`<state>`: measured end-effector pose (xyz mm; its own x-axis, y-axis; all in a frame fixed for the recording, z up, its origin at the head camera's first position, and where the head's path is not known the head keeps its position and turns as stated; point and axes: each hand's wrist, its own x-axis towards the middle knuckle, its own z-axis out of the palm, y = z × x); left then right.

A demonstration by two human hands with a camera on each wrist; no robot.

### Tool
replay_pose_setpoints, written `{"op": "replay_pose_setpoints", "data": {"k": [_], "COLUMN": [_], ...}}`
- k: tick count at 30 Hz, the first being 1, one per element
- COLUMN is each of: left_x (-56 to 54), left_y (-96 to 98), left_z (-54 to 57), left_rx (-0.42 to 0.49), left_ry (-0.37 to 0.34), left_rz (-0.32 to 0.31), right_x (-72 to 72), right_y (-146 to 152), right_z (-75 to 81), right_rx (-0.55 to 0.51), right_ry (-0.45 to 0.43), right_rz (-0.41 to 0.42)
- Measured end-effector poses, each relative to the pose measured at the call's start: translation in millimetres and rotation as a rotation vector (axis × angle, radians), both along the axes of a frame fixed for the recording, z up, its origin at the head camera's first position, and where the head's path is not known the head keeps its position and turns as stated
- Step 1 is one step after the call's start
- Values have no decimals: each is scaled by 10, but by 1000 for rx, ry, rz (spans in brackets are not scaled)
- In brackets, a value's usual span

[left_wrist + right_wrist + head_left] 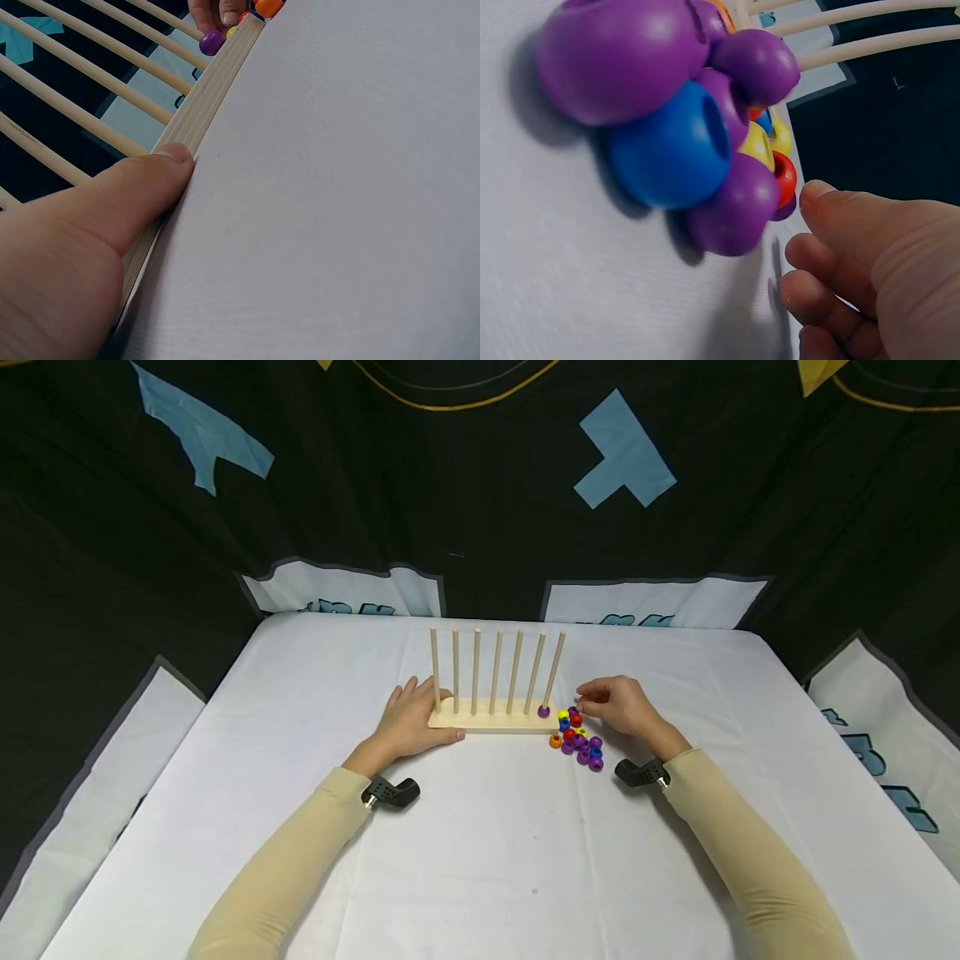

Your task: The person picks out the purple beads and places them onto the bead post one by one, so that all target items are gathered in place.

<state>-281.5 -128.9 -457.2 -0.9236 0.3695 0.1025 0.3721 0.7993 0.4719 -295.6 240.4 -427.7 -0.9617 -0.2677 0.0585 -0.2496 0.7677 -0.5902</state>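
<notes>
A wooden peg stand (491, 722) with several upright pegs rests on the white cloth. My left hand (411, 720) grips its left end, the thumb (169, 165) along the front edge and the fingers reaching behind. One purple bead (543, 712) sits low on the rightmost peg. Just off the stand's right end lies a cluster of beads in purple, blue (667, 146), red, yellow and orange (556, 741). My right hand (618, 703) hovers at the far right side of that cluster. Its thumb and fingers bend loosely, apart, and nothing shows between them.
White cloth covers the table (465, 860), which extends around the stand on all sides. A black curtain (465, 485) with blue patches hangs behind the far edge. Black wrist mounts (392, 792) jut from both wrists, just above the cloth.
</notes>
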Motion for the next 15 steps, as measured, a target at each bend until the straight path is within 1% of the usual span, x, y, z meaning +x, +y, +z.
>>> {"op": "replay_pose_setpoints", "data": {"k": [5,11,15], "left_x": [-11,-4,6], "left_y": [10,3,5], "left_z": [-11,-2,-1], "left_rx": [6,9,8], "left_ry": [-5,-5,-5], "left_rz": [2,4,5], "right_x": [14,42,64], "right_y": [-14,-36,-51], "right_z": [-27,-40,-41], "right_rx": [7,2,11], "right_ry": [-3,20,6], "right_rz": [8,46,44]}}
